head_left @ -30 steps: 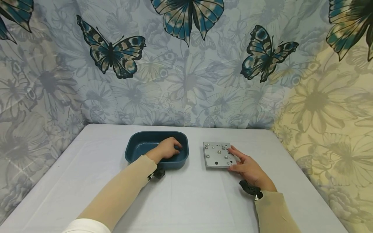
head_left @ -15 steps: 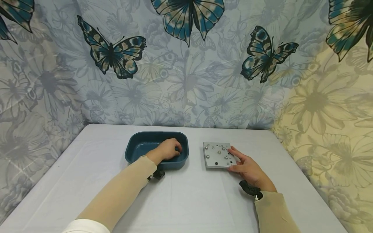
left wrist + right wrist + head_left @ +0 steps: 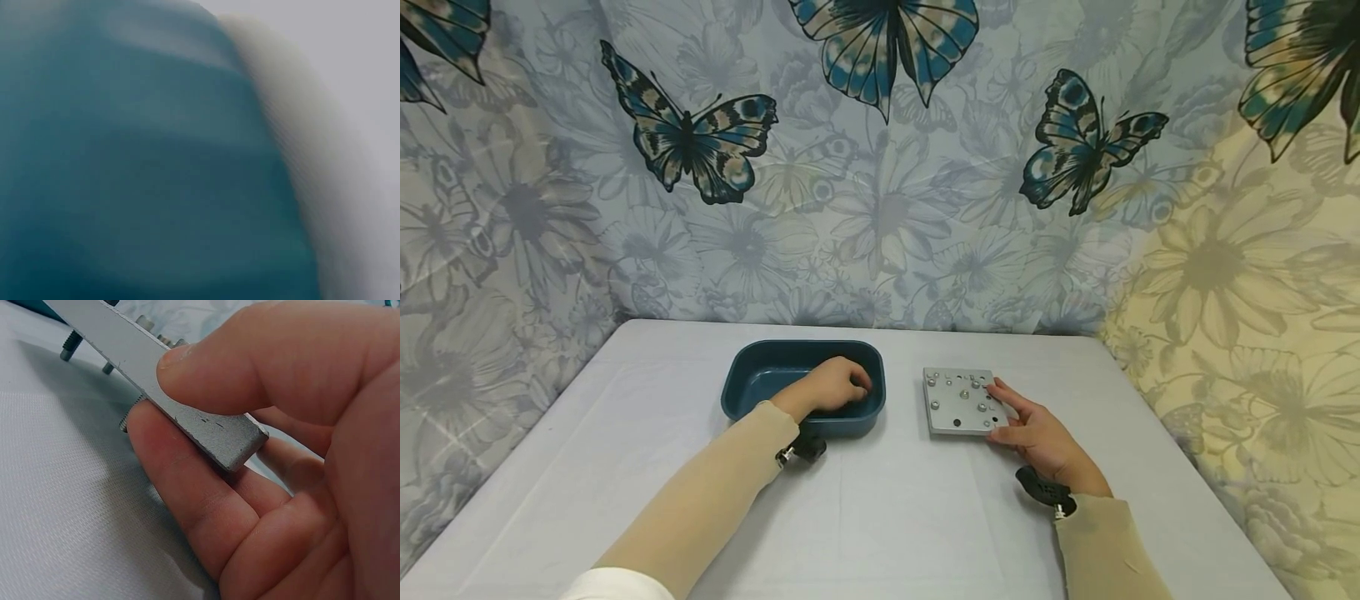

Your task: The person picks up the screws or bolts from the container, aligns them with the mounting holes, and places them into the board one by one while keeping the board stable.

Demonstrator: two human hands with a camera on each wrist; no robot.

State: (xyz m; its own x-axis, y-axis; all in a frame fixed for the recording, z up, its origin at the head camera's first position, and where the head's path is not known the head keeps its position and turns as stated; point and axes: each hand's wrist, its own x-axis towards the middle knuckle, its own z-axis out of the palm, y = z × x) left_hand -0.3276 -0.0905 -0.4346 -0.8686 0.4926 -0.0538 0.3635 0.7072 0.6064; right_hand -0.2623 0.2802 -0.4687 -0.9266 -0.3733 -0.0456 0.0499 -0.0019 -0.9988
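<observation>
Nearest, two beige-sleeved forearms are stretching out over a pale grey table (image 3: 895, 517) covered in finely woven cloth, each wrist wearing a small black camera mount. Further out, the right hand (image 3: 1037, 433) is pinching the near right corner of a flat, square grey metal plate (image 3: 958, 400): the thumb is pressing on top and a finger is curling underneath, so the corner is sitting slightly raised. Its matte edge is showing fine scratches, and short screws are poking through its holes, their heads dotting the top face. Left of it and well apart, the left hand (image 3: 831, 387) is reaching into a smooth, dark teal plastic tub (image 3: 752, 392) with rounded corners; its fingers are curling downward inside, but I cannot tell whether they are gripping anything. Beyond the table, a draped fabric backdrop (image 3: 880, 167) printed with butterflies and pale flowers is hanging.
</observation>
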